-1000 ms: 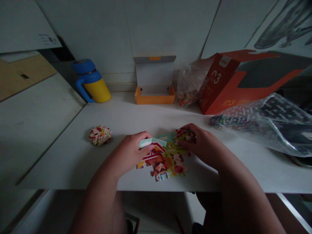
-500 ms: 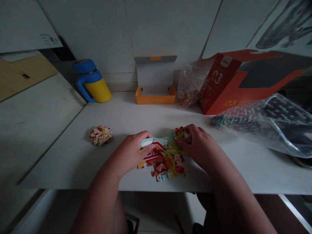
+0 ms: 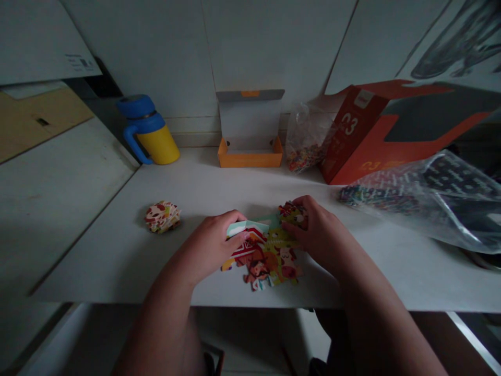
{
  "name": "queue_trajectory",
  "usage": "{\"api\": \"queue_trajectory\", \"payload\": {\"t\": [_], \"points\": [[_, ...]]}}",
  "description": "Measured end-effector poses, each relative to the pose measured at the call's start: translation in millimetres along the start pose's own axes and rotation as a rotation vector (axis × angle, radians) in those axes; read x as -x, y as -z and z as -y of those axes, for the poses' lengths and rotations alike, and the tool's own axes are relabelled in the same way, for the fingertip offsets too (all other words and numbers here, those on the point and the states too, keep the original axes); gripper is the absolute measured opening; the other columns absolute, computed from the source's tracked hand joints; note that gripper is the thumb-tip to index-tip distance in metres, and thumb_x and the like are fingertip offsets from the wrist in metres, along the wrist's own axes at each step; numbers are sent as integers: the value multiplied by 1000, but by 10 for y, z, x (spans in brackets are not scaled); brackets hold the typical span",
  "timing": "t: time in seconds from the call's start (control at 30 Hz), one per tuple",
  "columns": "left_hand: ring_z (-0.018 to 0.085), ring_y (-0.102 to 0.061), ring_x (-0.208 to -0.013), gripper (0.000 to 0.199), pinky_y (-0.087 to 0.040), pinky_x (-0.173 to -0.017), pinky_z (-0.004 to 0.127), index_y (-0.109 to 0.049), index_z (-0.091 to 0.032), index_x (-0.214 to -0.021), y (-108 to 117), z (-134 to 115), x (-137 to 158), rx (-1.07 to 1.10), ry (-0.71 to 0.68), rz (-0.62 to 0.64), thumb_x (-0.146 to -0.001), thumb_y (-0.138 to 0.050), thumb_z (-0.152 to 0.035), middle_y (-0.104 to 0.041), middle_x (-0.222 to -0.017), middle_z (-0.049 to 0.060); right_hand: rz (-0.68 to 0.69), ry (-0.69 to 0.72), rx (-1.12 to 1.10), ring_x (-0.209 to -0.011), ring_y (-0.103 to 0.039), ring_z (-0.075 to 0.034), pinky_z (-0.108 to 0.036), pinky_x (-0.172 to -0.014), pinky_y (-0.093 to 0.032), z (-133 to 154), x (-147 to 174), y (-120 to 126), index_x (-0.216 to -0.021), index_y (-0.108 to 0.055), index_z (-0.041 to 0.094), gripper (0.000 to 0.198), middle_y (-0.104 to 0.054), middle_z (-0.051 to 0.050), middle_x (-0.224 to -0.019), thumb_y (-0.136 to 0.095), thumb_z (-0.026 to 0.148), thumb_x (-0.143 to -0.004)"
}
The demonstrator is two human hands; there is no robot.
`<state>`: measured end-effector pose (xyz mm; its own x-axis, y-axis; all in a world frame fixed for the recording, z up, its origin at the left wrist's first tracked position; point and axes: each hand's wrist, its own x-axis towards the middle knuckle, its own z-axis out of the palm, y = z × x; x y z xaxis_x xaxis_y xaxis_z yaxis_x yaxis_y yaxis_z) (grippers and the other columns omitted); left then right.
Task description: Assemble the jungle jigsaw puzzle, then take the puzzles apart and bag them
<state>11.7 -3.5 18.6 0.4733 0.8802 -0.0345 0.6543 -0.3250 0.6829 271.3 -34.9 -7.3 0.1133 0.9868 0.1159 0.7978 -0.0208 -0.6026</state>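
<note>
Several joined jigsaw puzzle pieces point(image 3: 260, 263), showing a red barn and cartoon animals, lie near the table's front edge. My left hand point(image 3: 213, 248) pinches the upper left part between thumb and fingers, and the pale green top edge there is tilted up. At the upper right corner, my right hand point(image 3: 321, 224) has its thumb and fingers closed round the puzzle pieces point(image 3: 289, 211) with red and green print. Whether these are joined to the rest I cannot tell. Further left sits a small stack of puzzle pieces point(image 3: 162, 216), apart from both hands.
An open orange box point(image 3: 250, 160) stands at the back wall. To its left is a blue and yellow jug point(image 3: 156, 141). On the right are a bag of colourful bits point(image 3: 305, 151), a large red box point(image 3: 364, 130) and a clear plastic bag point(image 3: 415, 201).
My right hand has shifted slightly up and away from me, with the pieces at its fingertips. My left hand and the barn part stay almost where they were.
</note>
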Motion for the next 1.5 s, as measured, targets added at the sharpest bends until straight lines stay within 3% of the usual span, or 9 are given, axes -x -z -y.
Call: {"api": "queue_trajectory", "payload": {"t": [0.13,0.27,0.63,0.8,0.93,1.07,1.13,1.33,1.5], "points": [[19,-71,-81,10,-49,-73,31,-70,-27,-101,33,23,-1,-6,38,-18,-97,-63,-33,-78,-91,-1,-9,-41,-328,-87,-76,-27,-39,-70,-61,70,15,77,-135,-52,27,49,-77,-9,-110,-72,39,-92],[18,-70,-73,12,-50,-66,29,-70,-27,-104,15,-10,-3,103,120,-110,-96,-63,-33,-76,-84,-2,183,35,-660,-96,-76,-26,-38,-76,-65,199,72,173,-141,-55,28,59,-76,-9,-118,-79,43,-89],[22,-77,-96,31,-62,-77,30,-67,-25,-122,-186,-212,-1,755,103,15,-98,-69,-44,-76,-108,5,368,45,-749,-97,-74,-25,-39,-85,-62,189,71,199,-109,-70,24,28,-78,-7,-107,-74,48,-96],[20,-76,-93,32,-64,-81,32,-58,-24,-117,-193,-197,-21,746,105,-137,-100,-67,-50,-75,-107,4,314,71,-912,-98,-73,-23,-35,-83,-60,168,84,234,-114,-68,24,28,-78,-7,-111,-72,48,-99],[15,-68,-61,33,-54,-54,24,-56,-24,-103,-241,-256,20,556,99,-136,-106,-51,-56,-68,-78,-1,371,195,-766,-96,-70,-21,-33,-85,-57,252,122,248,-112,-64,23,24,-75,-5,-106,-70,45,-101],[16,-63,-51,49,-49,-47,24,-53,-25,-105,-283,-300,82,618,74,-10,-109,-30,-67,-63,-66,-3,341,205,-503,-85,-68,-20,-32,-76,-54,359,160,193,-115,-58,22,29,-74,-5,-97,-66,46,-102],[16,-64,-57,46,-50,-51,25,-54,-25,-110,-281,-303,95,585,37,12,-109,-33,-66,-64,-71,-2,303,218,-403,-90,-69,-22,-35,-80,-54,372,172,144,-121,-57,21,29,-74,-8,-103,-64,42,-102],[24,-68,-107,41,-53,-90,37,-59,-25,-116,-273,-269,52,237,-81,-6,-89,-81,-45,-72,-116,5,345,382,-238,-114,-68,-26,-41,-96,-55,349,203,-23,-140,-47,20,55,-67,-16,-131,-58,6,-89],[21,-69,-103,20,-53,-91,36,-64,-27,-113,-303,-220,9,218,-109,-17,-95,-72,-22,-75,-110,0,308,460,-166,-127,-61,-25,-41,-109,-51,351,186,-75,-143,-49,20,59,-62,-13,-135,-69,9,-89]]}}
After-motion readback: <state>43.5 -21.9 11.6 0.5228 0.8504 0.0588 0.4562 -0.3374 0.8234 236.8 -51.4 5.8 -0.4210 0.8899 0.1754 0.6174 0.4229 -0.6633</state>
